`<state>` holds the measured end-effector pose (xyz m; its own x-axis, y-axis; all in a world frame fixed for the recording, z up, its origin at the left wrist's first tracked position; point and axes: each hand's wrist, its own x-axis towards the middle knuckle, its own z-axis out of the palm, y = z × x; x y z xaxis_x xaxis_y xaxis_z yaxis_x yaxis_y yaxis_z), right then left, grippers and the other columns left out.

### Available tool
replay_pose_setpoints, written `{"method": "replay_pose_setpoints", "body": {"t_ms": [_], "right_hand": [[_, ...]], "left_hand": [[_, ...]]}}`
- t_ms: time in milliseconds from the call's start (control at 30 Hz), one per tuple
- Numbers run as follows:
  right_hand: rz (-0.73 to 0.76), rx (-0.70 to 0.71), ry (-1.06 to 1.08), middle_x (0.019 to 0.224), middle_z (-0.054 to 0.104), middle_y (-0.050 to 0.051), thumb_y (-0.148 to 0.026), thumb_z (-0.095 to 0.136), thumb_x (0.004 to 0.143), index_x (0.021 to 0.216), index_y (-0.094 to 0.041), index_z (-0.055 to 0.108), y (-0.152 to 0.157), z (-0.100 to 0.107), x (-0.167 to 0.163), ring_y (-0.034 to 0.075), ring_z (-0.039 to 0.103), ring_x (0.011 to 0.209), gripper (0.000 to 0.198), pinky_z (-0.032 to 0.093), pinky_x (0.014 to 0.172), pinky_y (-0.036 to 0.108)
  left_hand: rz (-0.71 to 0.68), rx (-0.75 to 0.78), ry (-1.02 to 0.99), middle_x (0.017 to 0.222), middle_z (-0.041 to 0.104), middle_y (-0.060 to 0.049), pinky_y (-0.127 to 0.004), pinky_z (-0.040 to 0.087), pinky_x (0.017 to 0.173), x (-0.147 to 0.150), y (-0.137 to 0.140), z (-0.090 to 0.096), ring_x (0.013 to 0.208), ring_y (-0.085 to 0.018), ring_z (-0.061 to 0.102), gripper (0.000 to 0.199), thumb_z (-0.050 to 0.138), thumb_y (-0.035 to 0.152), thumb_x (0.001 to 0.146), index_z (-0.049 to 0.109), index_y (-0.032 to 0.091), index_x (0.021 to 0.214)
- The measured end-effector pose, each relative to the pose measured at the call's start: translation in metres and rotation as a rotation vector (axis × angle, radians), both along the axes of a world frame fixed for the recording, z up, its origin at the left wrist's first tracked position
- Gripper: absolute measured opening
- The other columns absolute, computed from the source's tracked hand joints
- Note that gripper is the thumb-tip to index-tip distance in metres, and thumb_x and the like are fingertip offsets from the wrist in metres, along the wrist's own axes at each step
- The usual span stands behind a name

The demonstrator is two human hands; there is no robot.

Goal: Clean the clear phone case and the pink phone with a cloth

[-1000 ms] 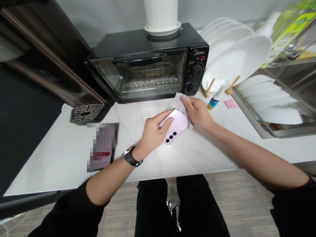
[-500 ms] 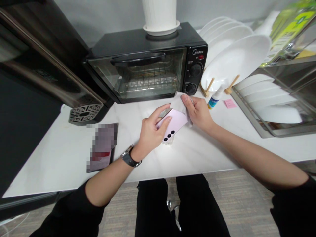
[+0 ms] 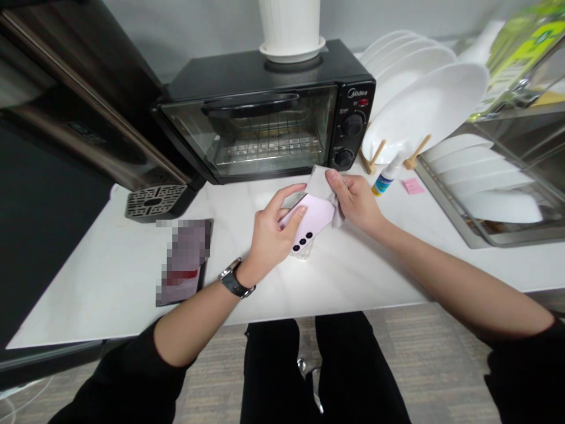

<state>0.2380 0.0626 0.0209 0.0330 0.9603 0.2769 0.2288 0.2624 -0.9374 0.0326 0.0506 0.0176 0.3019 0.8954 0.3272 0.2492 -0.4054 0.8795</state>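
Note:
A pale purple phone (image 3: 314, 215) is tilted above the counter, its back with black camera lenses facing up. My left hand (image 3: 276, 227) grips its left edge, thumb on the back and fingers beneath. My right hand (image 3: 356, 199) pinches a light grey cloth (image 3: 321, 181) around the phone's far right end, thumb on top. The cloth's lower part hangs by the phone's right side. Partly hidden under the phone, a clear phone case (image 3: 303, 253) lies on the counter. Right of my right hand stands a small spray bottle (image 3: 384, 181) with a blue and yellow label.
Behind my hands is a black toaster oven (image 3: 269, 132) carrying a white pot (image 3: 291, 26). White plates (image 3: 424, 100) stand in a wooden rack at right, near a pink sticky note (image 3: 413, 186) and a sink (image 3: 470, 235). A tablet-like device (image 3: 188, 259) lies left, below a drink machine (image 3: 154, 202).
The view has shifted slightly. Both hands keep their hold on the phone and the cloth, and the cloth's folds at the phone's right end have changed a little.

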Motion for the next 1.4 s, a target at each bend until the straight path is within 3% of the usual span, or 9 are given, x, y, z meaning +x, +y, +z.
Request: {"method": "replay_pose_setpoints", "body": {"t_ms": [67, 233, 467, 700, 867, 933, 1067, 1267, 1400], "right_hand": [[0.034, -0.003, 0.045, 0.059, 0.054, -0.001, -0.084, 0.052, 0.09, 0.064, -0.021, 0.055, 0.001, 0.0, 0.0, 0.013, 0.052, 0.057, 0.068, 0.042, 0.052, 0.026], [0.255, -0.111, 0.372, 0.088, 0.072, 0.001, -0.068, 0.077, 0.084, 0.104, -0.025, 0.065, 0.003, 0.0, -0.005, 0.018, 0.067, 0.078, 0.049, 0.057, 0.071, 0.03], [0.097, -0.063, 0.228, 0.066, 0.058, -0.003, -0.074, 0.069, 0.086, 0.075, -0.019, 0.065, 0.004, -0.005, -0.003, 0.011, 0.05, 0.06, 0.056, 0.042, 0.053, 0.024], [0.202, -0.179, 0.433, 0.085, 0.073, 0.0, -0.057, 0.096, 0.063, 0.093, -0.021, 0.073, 0.005, 0.002, 0.0, 0.015, 0.063, 0.072, 0.053, 0.052, 0.064, 0.026], [0.039, -0.095, 0.084, 0.063, 0.062, 0.0, -0.076, 0.069, 0.085, 0.07, -0.017, 0.068, 0.006, -0.002, 0.004, 0.012, 0.05, 0.057, 0.061, 0.035, 0.048, 0.025], [0.063, -0.083, 0.13, 0.066, 0.064, 0.0, -0.077, 0.068, 0.085, 0.073, -0.018, 0.069, 0.006, -0.003, 0.003, 0.013, 0.053, 0.058, 0.061, 0.038, 0.05, 0.025], [0.222, -0.18, 0.384, 0.083, 0.073, 0.001, -0.064, 0.091, 0.067, 0.094, -0.021, 0.072, 0.005, 0.0, 0.0, 0.016, 0.063, 0.07, 0.054, 0.052, 0.063, 0.026], [0.029, -0.072, 0.046, 0.06, 0.06, -0.001, -0.078, 0.067, 0.084, 0.068, -0.017, 0.067, 0.004, -0.001, 0.005, 0.012, 0.049, 0.055, 0.063, 0.035, 0.048, 0.025], [0.043, -0.104, 0.223, 0.063, 0.063, -0.001, -0.081, 0.071, 0.079, 0.073, -0.02, 0.067, 0.007, -0.007, 0.001, 0.014, 0.054, 0.057, 0.061, 0.042, 0.051, 0.026]], "left_hand": [[0.014, -0.026, -0.031, 0.05, 0.049, 0.007, -0.024, 0.024, 0.038, 0.001, 0.0, 0.0, 0.04, -0.009, 0.038, 0.045, 0.067, 0.051, 0.098, 0.066, 0.028, 0.136], [0.069, -0.071, -0.134, 0.052, 0.051, 0.006, -0.023, 0.024, 0.038, 0.001, 0.003, 0.005, 0.041, -0.009, 0.038, 0.045, 0.069, 0.053, 0.096, 0.067, 0.026, 0.132], [0.08, -0.076, -0.157, 0.052, 0.051, 0.006, -0.021, 0.025, 0.04, 0.002, 0.004, 0.006, 0.041, -0.009, 0.04, 0.043, 0.07, 0.049, 0.096, 0.067, 0.025, 0.131], [0.079, -0.125, -0.153, 0.055, 0.055, 0.005, -0.021, 0.028, 0.04, 0.001, 0.004, 0.005, 0.043, -0.01, 0.043, 0.044, 0.07, 0.051, 0.095, 0.067, 0.027, 0.131], [0.04, -0.153, -0.087, 0.053, 0.054, 0.005, -0.02, 0.027, 0.04, 0.002, 0.0, 0.005, 0.041, -0.01, 0.042, 0.047, 0.07, 0.05, 0.095, 0.065, 0.027, 0.136], [0.033, -0.168, -0.103, 0.054, 0.056, 0.005, -0.021, 0.029, 0.04, 0.002, 0.0, 0.006, 0.042, -0.01, 0.044, 0.046, 0.069, 0.05, 0.096, 0.065, 0.026, 0.135], [0.054, -0.149, -0.135, 0.055, 0.057, 0.005, -0.021, 0.03, 0.041, 0.002, 0.002, 0.006, 0.043, -0.01, 0.045, 0.046, 0.069, 0.049, 0.096, 0.064, 0.025, 0.135], [0.001, -0.178, -0.095, 0.053, 0.058, 0.005, -0.021, 0.027, 0.04, 0.004, 0.0, 0.002, 0.042, -0.01, 0.043, 0.05, 0.073, 0.05, 0.093, 0.064, 0.026, 0.137], [-0.059, -0.293, -0.231, 0.054, 0.06, 0.005, -0.022, 0.032, 0.041, 0.003, 0.003, 0.006, 0.043, -0.011, 0.049, 0.063, 0.074, 0.053, 0.091, 0.056, 0.024, 0.144]]}}
